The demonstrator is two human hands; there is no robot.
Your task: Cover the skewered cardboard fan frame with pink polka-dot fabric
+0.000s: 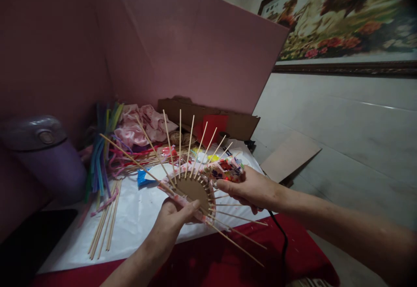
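Observation:
My left hand (174, 217) grips a round cardboard disc (193, 190) with several thin wooden skewers (180, 141) fanning out from its rim; the thumb lies on the disc's lower edge. A pink patterned strip runs along part of that rim. My right hand (249, 188) holds a glue gun wrapped in flowery paper (224, 169), its tip at the disc's right edge. A black cord (282, 243) hangs from the gun over the red cloth.
A white sheet (137, 222) covers the table over a red cloth (211, 265). Loose skewers (106, 219), coloured straws (100, 148), pink fabric (143, 124), twine and a cardboard box (241, 124) lie behind. A purple pot (48, 152) stands left. Pink panels wall the back.

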